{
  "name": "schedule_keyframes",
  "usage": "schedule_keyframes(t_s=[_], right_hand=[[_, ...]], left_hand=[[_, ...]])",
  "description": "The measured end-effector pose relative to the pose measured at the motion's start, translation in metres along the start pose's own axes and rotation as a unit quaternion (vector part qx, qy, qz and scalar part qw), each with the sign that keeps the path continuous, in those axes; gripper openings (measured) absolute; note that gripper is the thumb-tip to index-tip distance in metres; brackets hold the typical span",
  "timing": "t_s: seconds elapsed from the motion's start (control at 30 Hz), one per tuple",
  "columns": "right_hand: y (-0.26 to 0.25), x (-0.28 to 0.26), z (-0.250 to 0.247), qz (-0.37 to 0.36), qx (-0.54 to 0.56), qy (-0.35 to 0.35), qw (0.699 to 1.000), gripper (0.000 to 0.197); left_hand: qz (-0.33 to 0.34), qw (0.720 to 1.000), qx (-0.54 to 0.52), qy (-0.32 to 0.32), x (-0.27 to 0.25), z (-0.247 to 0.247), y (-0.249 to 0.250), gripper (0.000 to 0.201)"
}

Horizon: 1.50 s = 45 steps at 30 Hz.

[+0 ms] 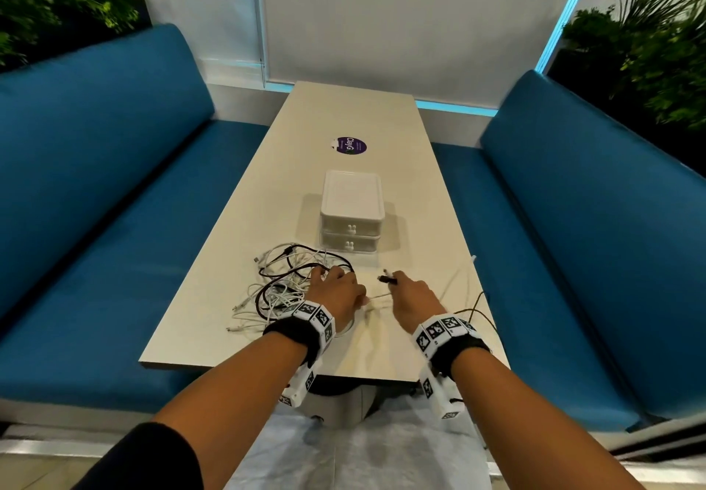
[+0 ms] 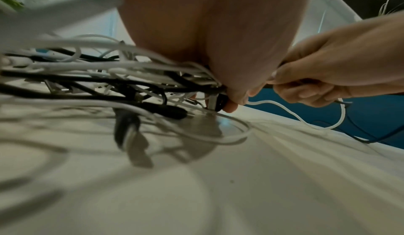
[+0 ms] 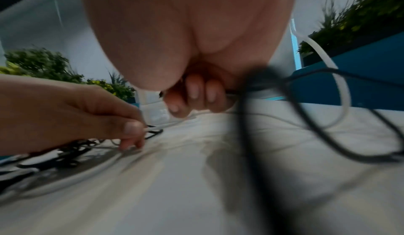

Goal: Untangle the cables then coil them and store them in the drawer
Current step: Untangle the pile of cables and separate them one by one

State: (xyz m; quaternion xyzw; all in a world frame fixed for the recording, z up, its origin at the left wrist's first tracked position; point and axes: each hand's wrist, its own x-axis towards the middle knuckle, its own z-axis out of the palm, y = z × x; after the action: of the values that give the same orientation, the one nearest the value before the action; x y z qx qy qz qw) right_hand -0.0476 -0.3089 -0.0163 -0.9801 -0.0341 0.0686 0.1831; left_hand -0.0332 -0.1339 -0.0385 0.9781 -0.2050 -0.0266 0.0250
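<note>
Tangle of black & white cables sits on the table near its front-left part, approx 7 o'clock from the drawer unit. Loops overlap, several connector ends stick out at the heap's left and near edges. Seen from the left wrist, the cable heap is a dense mess of white strands over thick black ones, partly blurred.

Left hand rests at the heap's right edge, at 3 o'clock of it, fingers curled down into the strands; left wrist view shows its fingertips pinching a black strand and a connector low against the tabletop. Left hand from the right wrist cam: thumb and fingers bent, tips on the cables.

Right hand is just beside the left, at its 3 o'clock, fist clenched round a black cable end that pokes out toward 10 o'clock; a white cable also runs through that fist and loops down. Right hand fingers are curled tight, black cable trailing off in a big loop to the right, toward the table's right edge.

Drawer unit: white, two stacked drawers, both closed, knobs facing the person, mid-table. Purple round sticker at its 12 o'clock. Blue benches flank the table at 9 and 3; plants behind them.
</note>
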Motion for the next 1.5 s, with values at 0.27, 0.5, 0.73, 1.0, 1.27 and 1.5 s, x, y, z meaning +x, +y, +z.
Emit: schedule_keyframes(t_s=[0.27,0.5,0.73,1.0,1.27,1.5], right_hand=[[-0.015,0.009,0.022,-0.037,-0.018,-0.082,0.996,0.024],[0.019,0.007,-0.002,-0.001,-0.089,-0.060,0.994,0.027],[0.065,-0.003,-0.014,0.075,-0.114,-0.036,0.990,0.029],[0.049,-0.008,-0.008,0.072,-0.107,-0.003,0.992,0.021],[-0.010,0.001,0.017,-0.059,0.019,-0.056,0.996,0.017],[-0.007,0.005,0.008,-0.044,0.041,-0.075,0.995,0.021]], left_hand=[[0.031,0.999,-0.012,0.000,-0.003,-0.005,-0.007,0.026],[0.049,0.998,0.023,0.011,-0.003,-0.003,-0.013,0.024],[0.045,0.997,0.054,0.013,0.000,-0.009,-0.013,0.024],[0.045,0.996,0.069,0.021,-0.003,-0.005,-0.008,0.028],[0.039,0.998,0.041,0.022,-0.003,-0.006,-0.008,0.025],[0.061,0.998,0.017,0.013,-0.001,-0.003,-0.014,0.022]])
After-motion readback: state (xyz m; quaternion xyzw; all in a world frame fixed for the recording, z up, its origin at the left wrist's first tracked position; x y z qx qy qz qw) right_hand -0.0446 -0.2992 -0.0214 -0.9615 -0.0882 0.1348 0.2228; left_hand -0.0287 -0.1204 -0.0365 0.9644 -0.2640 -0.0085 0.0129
